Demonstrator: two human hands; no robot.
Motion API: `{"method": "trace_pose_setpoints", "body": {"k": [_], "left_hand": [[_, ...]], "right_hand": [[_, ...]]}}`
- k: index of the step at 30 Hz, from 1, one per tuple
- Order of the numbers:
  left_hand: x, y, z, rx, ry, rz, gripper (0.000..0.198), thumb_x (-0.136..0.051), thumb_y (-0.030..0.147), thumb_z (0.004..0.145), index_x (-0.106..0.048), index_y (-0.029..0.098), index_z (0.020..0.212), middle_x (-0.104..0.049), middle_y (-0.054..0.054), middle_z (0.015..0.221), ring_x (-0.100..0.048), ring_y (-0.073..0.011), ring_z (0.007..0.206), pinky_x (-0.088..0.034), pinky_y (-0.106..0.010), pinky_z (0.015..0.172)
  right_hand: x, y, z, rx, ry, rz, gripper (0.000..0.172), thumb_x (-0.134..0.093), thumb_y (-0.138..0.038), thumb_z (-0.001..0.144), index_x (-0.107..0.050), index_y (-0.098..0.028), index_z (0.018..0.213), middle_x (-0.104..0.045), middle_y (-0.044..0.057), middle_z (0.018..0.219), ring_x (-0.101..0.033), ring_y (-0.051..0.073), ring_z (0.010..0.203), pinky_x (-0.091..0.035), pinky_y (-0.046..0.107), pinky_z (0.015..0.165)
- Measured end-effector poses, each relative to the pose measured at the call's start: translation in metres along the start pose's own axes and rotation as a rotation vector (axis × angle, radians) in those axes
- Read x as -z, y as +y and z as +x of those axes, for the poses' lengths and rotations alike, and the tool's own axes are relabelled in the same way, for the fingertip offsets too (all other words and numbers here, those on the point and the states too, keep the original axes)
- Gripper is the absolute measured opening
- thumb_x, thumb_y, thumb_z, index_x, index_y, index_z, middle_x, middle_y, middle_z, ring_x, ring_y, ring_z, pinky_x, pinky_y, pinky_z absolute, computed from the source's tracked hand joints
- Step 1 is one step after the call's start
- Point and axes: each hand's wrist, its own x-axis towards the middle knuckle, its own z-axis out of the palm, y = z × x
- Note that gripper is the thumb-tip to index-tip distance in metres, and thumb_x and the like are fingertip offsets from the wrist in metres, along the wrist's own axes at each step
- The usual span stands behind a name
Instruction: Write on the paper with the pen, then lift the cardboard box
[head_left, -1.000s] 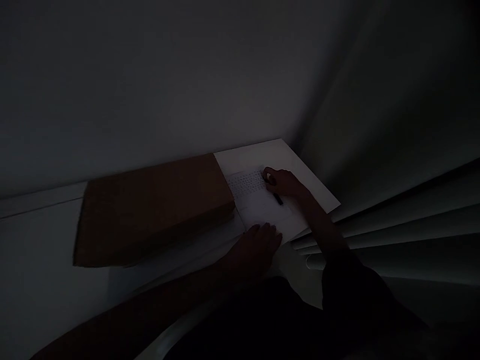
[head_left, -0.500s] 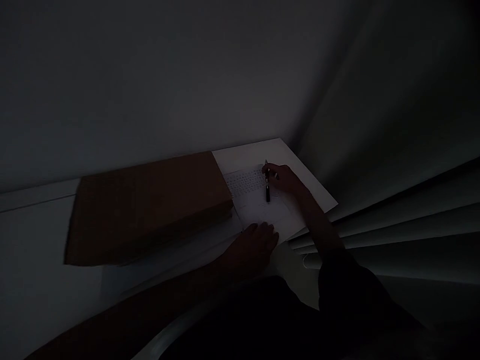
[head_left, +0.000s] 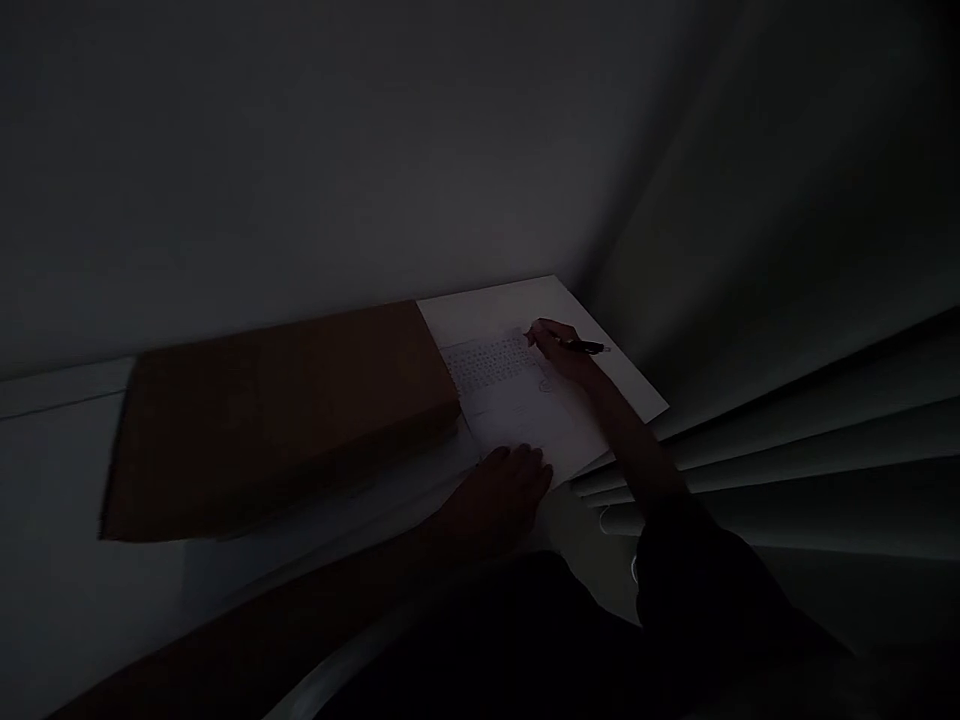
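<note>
In dim light, a sheet of paper [head_left: 517, 420] covered in rows of handwriting on its upper part lies on a white tabletop. My right hand [head_left: 559, 350] is over the paper's upper right, its fingers closed on a dark pen [head_left: 585, 346]. The pen sticks out to the right past the knuckles, a shiny end outermost; its other end is hidden by the fingers. Lower down, my left hand [head_left: 504, 487] lies flat with fingers stretched over the paper's near edge.
A large brown cardboard box [head_left: 285, 410] stands on the white table [head_left: 480, 305], just left of the paper. Behind is a plain wall [head_left: 300, 180]. Pale curtain folds [head_left: 810, 440] hang to the right, close to my right forearm.
The pen has swung from upright in the picture to nearly level, its shiny end now pointing right. My right hand has turned and closed around it. My left hand stays on the paper.
</note>
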Motion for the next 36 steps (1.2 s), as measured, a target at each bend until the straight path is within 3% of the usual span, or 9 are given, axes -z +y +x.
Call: {"method": "trace_pose_setpoints", "body": {"k": [2,4,8,16,21,26,36], "left_hand": [[0.002,0.000,0.001,0.001,-0.028,-0.012,0.040,-0.042,0.028,0.101,-0.057,0.007,0.132,-0.058,-0.016,0.133,-0.053,-0.0311,0.118,-0.044,-0.045,0.094],[0.004,0.000,0.002,0.000,-0.055,-0.017,0.040,-0.042,0.027,0.101,-0.058,0.007,0.131,-0.058,-0.016,0.132,-0.054,-0.0313,0.117,-0.045,-0.045,0.093],[0.005,0.000,0.004,-0.004,-0.048,-0.022,0.042,-0.044,0.030,0.101,-0.057,0.007,0.133,-0.057,-0.015,0.134,-0.051,-0.0315,0.122,-0.043,-0.046,0.097],[0.001,0.001,0.002,0.037,-0.061,-0.053,0.037,-0.040,0.027,0.101,-0.057,0.010,0.130,-0.057,-0.013,0.134,-0.052,-0.0295,0.118,-0.044,-0.045,0.093],[0.011,0.000,0.008,0.037,-0.160,-0.065,0.038,-0.045,0.027,0.101,-0.056,0.010,0.133,-0.055,-0.014,0.137,-0.052,-0.0298,0.120,-0.045,-0.045,0.095],[0.027,0.001,0.015,0.079,-0.308,-0.102,0.038,-0.045,0.026,0.102,-0.058,0.011,0.134,-0.054,-0.013,0.140,-0.052,-0.0298,0.122,-0.046,-0.045,0.096],[0.026,0.002,0.014,0.074,-0.315,-0.107,0.041,-0.044,0.026,0.102,-0.055,0.010,0.138,-0.053,-0.015,0.142,-0.050,-0.0307,0.126,-0.045,-0.046,0.099]], "right_hand": [[-0.001,-0.002,-0.002,-0.140,-0.099,0.168,0.052,-0.044,-0.065,0.102,-0.057,-0.014,0.096,-0.045,-0.002,0.058,-0.039,0.013,0.047,-0.029,0.022,0.046],[-0.001,-0.003,-0.004,-0.217,-0.174,0.202,0.051,-0.055,-0.066,0.095,-0.055,-0.015,0.090,-0.048,-0.001,0.056,-0.042,0.013,0.045,-0.032,0.021,0.044],[-0.001,-0.001,-0.011,-0.227,-0.221,0.164,0.049,-0.073,-0.055,0.087,-0.046,-0.017,0.075,-0.051,0.000,0.056,-0.046,0.012,0.046,-0.034,0.019,0.044],[-0.001,0.001,-0.014,-0.357,-0.217,0.158,0.045,-0.061,-0.056,0.096,-0.050,-0.016,0.080,-0.051,0.001,0.056,-0.044,0.012,0.046,-0.035,0.019,0.044],[-0.002,0.003,-0.014,-0.356,-0.235,0.154,0.035,-0.053,-0.047,0.104,-0.049,-0.017,0.085,-0.052,0.001,0.057,-0.046,0.012,0.047,-0.038,0.018,0.044],[-0.002,0.011,-0.015,-0.335,-0.249,0.169,0.038,-0.055,-0.048,0.104,-0.049,-0.017,0.083,-0.051,0.000,0.058,-0.045,0.012,0.047,-0.038,0.018,0.042],[-0.001,0.008,-0.014,-0.313,-0.244,0.139,0.036,-0.053,-0.045,0.104,-0.051,-0.017,0.083,-0.051,0.001,0.058,-0.048,0.013,0.047,-0.039,0.020,0.045]]}}
